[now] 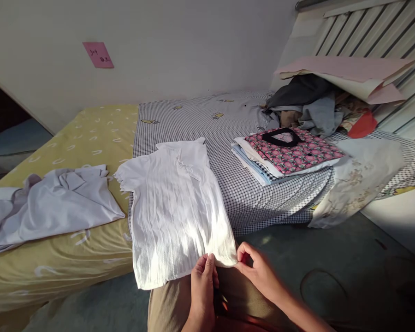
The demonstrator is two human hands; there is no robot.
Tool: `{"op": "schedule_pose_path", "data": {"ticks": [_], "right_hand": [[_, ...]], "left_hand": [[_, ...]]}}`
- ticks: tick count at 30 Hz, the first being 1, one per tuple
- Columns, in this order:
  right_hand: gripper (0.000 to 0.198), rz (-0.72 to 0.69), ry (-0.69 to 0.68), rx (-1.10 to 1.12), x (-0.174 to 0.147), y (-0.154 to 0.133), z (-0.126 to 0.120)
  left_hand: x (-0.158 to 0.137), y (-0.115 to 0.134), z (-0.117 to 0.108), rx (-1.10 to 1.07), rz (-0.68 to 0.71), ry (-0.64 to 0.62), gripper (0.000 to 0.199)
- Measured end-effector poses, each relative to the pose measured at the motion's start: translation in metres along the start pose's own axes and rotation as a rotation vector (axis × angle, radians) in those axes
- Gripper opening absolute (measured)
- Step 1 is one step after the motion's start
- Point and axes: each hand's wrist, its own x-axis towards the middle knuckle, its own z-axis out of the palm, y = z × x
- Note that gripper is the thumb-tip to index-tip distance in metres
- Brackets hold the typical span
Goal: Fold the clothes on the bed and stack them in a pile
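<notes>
A white short-sleeved blouse [173, 207] lies spread over the bed's edge, its collar toward the wall and its lower part reaching over my lap. My left hand [203, 281] pinches the hem near the middle, thumb on top. At the right corner of the hem, my right hand [254, 265] grips the cloth between thumb and forefinger. Fine pleats run down the front, and the left sleeve has a ruffled cuff. The right sleeve is not plainly visible, so it may be folded under.
To the left, white garments [72, 198] lie on the yellow sheet [100, 122]. A folded stack topped by a pink patterned shirt [297, 157] sits on the checked sheet [193, 120] at right. Behind it are heaped clothes [318, 110] under pink cardboard [346, 69]. A floral cloth [363, 175] hangs over the edge.
</notes>
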Motion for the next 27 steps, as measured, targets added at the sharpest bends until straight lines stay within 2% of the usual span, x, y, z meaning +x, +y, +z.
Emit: {"op": "schedule_pose_path", "data": {"ticks": [4, 9, 12, 15, 19, 22, 24, 27], "right_hand": [[0.008, -0.067, 0.073, -0.035, -0.002, 0.004, 0.004], [0.006, -0.129, 0.101, -0.112, -0.002, 0.01, 0.007], [0.014, -0.137, 0.15, -0.146, -0.006, 0.016, 0.007], [0.018, -0.116, 0.172, -0.192, -0.012, 0.023, 0.006], [0.013, -0.101, 0.121, -0.22, -0.015, 0.038, 0.002], [0.006, -0.129, 0.204, -0.207, -0.008, 0.044, -0.008], [0.008, -0.173, 0.311, -0.205, 0.004, 0.036, -0.017], [0.02, -0.312, 0.407, -0.226, 0.038, 0.006, -0.024]], "left_hand": [[0.001, -0.003, -0.002, 0.007, 0.012, -0.016, 0.067], [0.001, -0.002, -0.002, 0.015, 0.023, -0.043, 0.066], [0.001, -0.003, 0.0, 0.034, 0.02, -0.093, 0.067], [0.006, -0.01, 0.002, 0.06, 0.003, -0.127, 0.07], [0.015, -0.025, 0.002, 0.047, 0.025, -0.12, 0.073], [0.02, -0.031, 0.001, 0.026, 0.028, -0.116, 0.073], [0.022, -0.032, 0.002, 0.019, 0.017, -0.116, 0.073], [0.027, -0.033, 0.005, 0.003, 0.028, -0.112, 0.073]]}}
